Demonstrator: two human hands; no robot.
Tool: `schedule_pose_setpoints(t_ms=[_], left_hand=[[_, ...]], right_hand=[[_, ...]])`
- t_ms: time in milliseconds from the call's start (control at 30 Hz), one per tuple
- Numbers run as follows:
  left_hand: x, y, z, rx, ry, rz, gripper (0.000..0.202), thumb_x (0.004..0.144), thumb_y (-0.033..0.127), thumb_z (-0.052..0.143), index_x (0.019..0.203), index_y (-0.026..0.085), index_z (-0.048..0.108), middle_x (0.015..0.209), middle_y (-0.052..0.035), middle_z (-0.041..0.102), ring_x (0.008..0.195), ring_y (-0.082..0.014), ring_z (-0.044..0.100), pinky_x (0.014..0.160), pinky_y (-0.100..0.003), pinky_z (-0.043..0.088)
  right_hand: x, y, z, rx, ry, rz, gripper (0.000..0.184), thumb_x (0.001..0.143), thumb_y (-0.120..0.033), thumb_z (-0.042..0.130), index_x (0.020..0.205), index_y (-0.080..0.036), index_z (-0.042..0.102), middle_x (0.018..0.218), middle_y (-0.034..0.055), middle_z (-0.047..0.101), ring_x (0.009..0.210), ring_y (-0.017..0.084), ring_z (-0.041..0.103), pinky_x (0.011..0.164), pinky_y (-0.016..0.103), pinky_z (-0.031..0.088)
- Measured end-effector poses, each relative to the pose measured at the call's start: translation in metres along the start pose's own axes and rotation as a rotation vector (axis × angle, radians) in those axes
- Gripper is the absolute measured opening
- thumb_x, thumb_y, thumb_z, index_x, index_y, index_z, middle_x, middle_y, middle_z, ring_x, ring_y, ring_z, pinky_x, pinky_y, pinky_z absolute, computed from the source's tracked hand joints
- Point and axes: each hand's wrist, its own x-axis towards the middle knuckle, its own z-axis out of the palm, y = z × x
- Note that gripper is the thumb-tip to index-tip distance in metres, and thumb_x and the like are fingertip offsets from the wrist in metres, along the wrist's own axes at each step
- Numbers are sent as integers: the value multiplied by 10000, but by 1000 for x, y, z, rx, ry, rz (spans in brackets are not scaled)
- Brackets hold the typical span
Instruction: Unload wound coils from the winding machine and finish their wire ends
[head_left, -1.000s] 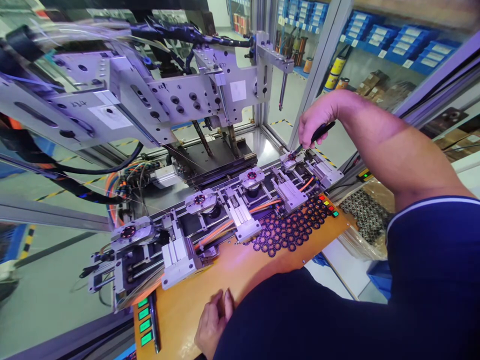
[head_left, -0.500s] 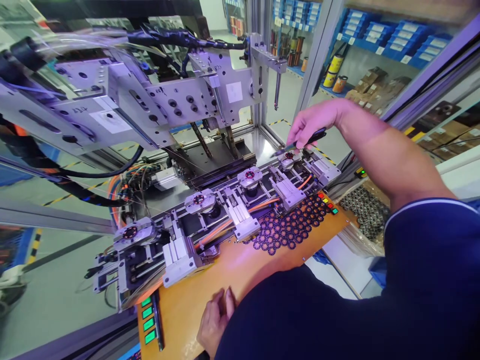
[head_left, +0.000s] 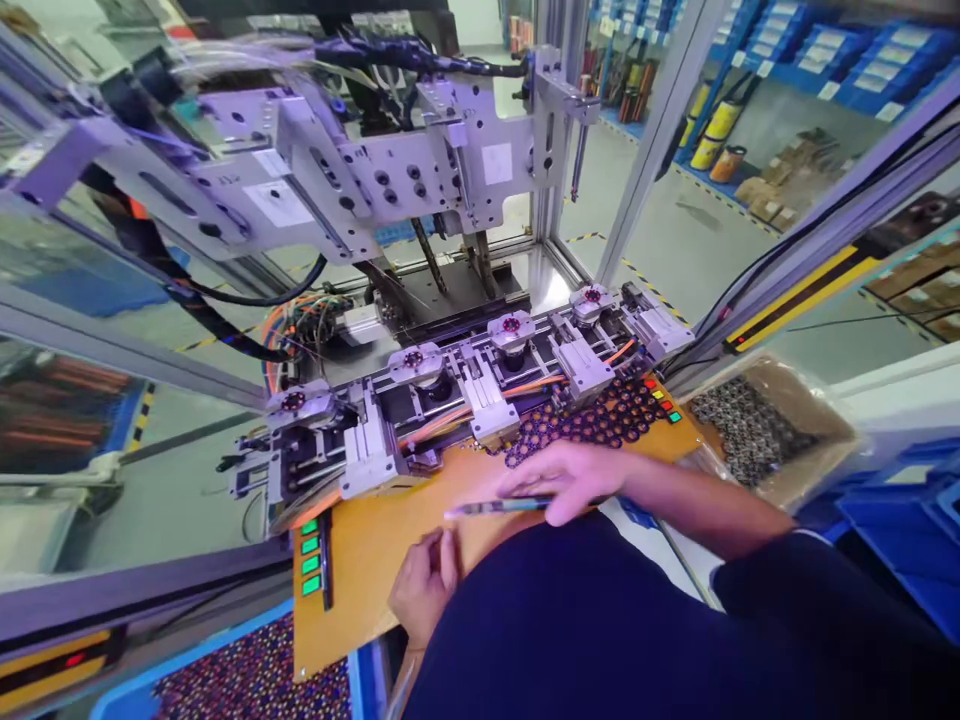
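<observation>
My right hand is low over the orange work board, fingers pinched on tweezers whose tip points left. My left hand rests on the board near its front edge, fingers curled together, with nothing visible in it. Behind the hands a winding machine carries a row of round fixtures on a rail. A cluster of small dark ring cores lies on the board just beyond my right hand.
A heavy metal head with cables overhangs the fixtures. Green lit buttons line the board's left edge, coloured ones its right. A bag of dark cores sits right; a blue bin of cores lies below left. Shelves stand beyond the glass.
My right hand has drawn back from the far-right fixture to the board in front of me, still holding the tweezers. The left hand stayed put; the view shifted.
</observation>
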Motion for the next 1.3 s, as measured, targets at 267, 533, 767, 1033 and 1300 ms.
schedule_pose_setpoints(t_ms=[267, 533, 767, 1033, 1300], left_hand=[[1, 26, -8, 34, -74, 99, 293, 1006, 335, 465, 1005, 173, 710, 901, -68, 785, 804, -183, 742, 760, -274, 551], [-22, 51, -1, 186, -110, 17, 321, 985, 306, 478, 1148, 123, 685, 870, -122, 782, 741, -233, 740, 700, -321, 553], [-17, 55, 2, 209, -151, -43, 306, 968, 262, 457, 1106, 149, 706, 847, -111, 784, 727, -230, 742, 677, -311, 558], [9, 51, -34, 159, -103, -20, 350, 993, 391, 434, 1015, 177, 711, 719, -45, 755, 574, -166, 698, 580, -254, 555], [155, -1, -155, 371, -62, 18, 434, 930, 470, 544, 1188, 149, 682, 996, -146, 724, 947, -308, 664, 850, -442, 535]], right_hand=[[66, 120, 39, -133, 298, 115, 381, 1004, -433, 537, 1201, -117, 615, 1125, 106, 684, 985, 193, 689, 896, 398, 576], [77, 140, 29, -686, 510, 16, 321, 977, -364, 609, 1219, -153, 608, 1239, 92, 619, 1105, 227, 623, 950, 452, 544], [46, 137, 39, -1099, 502, -90, 347, 942, -211, 605, 1282, -144, 575, 1248, 126, 600, 1165, 265, 586, 1019, 492, 500], [12, 88, 30, -1407, 347, -316, 230, 865, -118, 584, 1075, -158, 668, 1063, 124, 654, 957, 234, 641, 848, 366, 584], [48, -54, -13, -1639, 177, -502, 247, 976, -229, 476, 1054, -103, 674, 1075, 169, 631, 999, 261, 583, 918, 434, 521]])
